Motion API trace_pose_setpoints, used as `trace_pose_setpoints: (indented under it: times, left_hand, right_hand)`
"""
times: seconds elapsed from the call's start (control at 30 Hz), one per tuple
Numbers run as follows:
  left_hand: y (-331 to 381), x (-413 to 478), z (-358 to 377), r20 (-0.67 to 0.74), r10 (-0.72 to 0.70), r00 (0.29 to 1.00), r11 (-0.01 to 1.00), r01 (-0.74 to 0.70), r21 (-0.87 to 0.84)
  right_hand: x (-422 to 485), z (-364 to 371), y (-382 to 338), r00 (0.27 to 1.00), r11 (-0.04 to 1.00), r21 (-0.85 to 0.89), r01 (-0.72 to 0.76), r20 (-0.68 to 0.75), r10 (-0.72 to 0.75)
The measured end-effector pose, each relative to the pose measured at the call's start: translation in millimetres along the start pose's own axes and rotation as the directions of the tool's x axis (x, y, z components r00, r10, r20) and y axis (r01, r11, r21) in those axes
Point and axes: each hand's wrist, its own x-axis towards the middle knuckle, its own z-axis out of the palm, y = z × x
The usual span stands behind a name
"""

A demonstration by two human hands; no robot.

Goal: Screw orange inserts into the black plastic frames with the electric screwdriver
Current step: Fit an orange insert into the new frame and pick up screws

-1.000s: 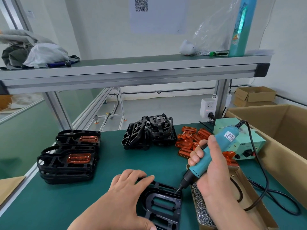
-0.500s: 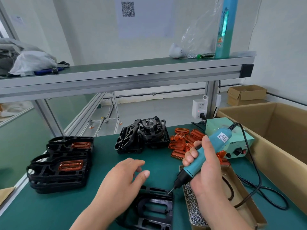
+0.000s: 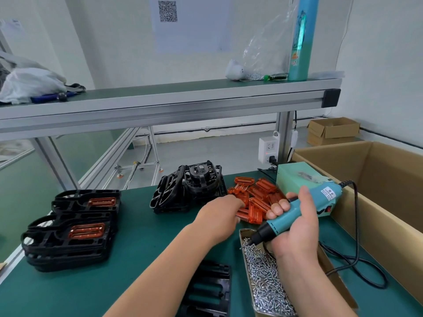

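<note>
Where the left hand (image 3: 219, 213) lies stretched forward, its fingertips meet the near left edge of the pile of orange inserts (image 3: 257, 197), which spreads beyond and to the right of that grip. The hand is blurred and its back faces the camera, so I cannot tell whether the grip has closed on an insert or merely touches one. The inserts overlap too much for a sure count. Just right of the pile, the right hand (image 3: 295, 227) has its grip wrapped firmly round the electric screwdriver (image 3: 306, 205). The bit slants down and left from the grip to the screws (image 3: 265, 277) in one long metal tray (image 3: 241, 242) that runs back beneath the wrist. One black frame (image 3: 209, 287) lies on the tabletop (image 3: 142, 248) behind the left grip, under the forearm, partly covered and cut off by the lower edge. Just left of that grip's fingertips stands a heap of bare frames (image 3: 190, 186), number unclear. Well to its left are two finished lots, the nearer stack (image 3: 75, 241) and the farther stack (image 3: 91, 200), each showing one insert on top. Beyond the right grip sits a green control box (image 3: 295, 177), with a cardboard box (image 3: 377, 236) to the right, and the black cable (image 3: 356, 216) hangs between them.
</note>
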Motion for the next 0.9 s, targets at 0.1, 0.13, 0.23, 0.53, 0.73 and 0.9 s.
trace_pose_setpoints:
  times: [0.1, 0.13, 0.23, 0.53, 0.73, 0.9]
  left_hand:
    - [-1, 12, 9, 0.046, 0.014, 0.999, 0.999, -0.016, 0.035]
    - [-2, 14, 12, 0.052, 0.023, 0.998, 0.999, -0.025, 0.041]
    - [-4, 15, 16, 0.048, 0.038, 0.998, 0.996, -0.042, 0.081]
    - [-5, -16, 0, 0.084, 0.055, 0.995, 0.986, -0.067, 0.153]
    - [-25, -68, -29, -0.051, -0.151, 0.987, 0.978, 0.142, -0.155]
    - [-37, -127, -42, -0.044, -0.290, 0.956, 0.857, 0.239, -0.456]
  right_hand:
    - [0, -2, 0, 1.000, 1.000, -0.002, -0.006, 0.001, 0.006]
    - [0, -2, 1, 1.000, 1.000, -0.006, -0.009, -0.004, 0.009]
    - [1, 0, 1, 1.000, 1.000, -0.014, -0.014, -0.022, 0.013]
    - [-1, -1, 2, 1.000, 0.999, -0.026, -0.023, 0.003, 0.023]
    - [-1, -2, 4, 1.000, 0.999, -0.047, -0.018, 0.021, 0.019]
    - [-6, 0, 7, 0.999, 0.997, -0.082, -0.015, 0.039, 0.019]
